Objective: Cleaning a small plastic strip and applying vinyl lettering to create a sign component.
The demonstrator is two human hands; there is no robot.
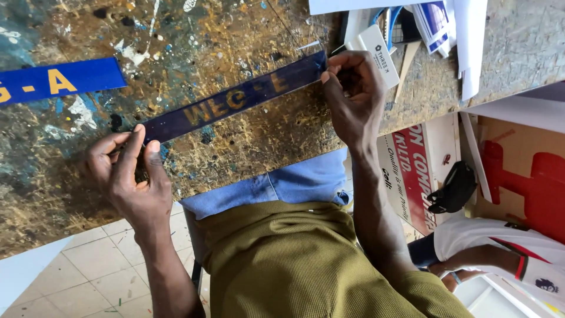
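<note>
A long dark blue strip point(235, 100) with yellow letters lies slanted on the paint-stained wooden worktable point(194, 41). My left hand point(126, 176) pinches its lower left end against the table near the front edge. My right hand point(350, 97) grips its upper right end between thumb and fingers. The strip stretches between both hands.
A brighter blue lettered strip point(59, 79) lies at the far left. A white card-like object point(376, 53), papers and a blue-printed pack point(435, 20) sit at the back right. Cardboard boxes point(518, 171), a black object point(453, 188) and another person's arm point(488, 259) are at the right.
</note>
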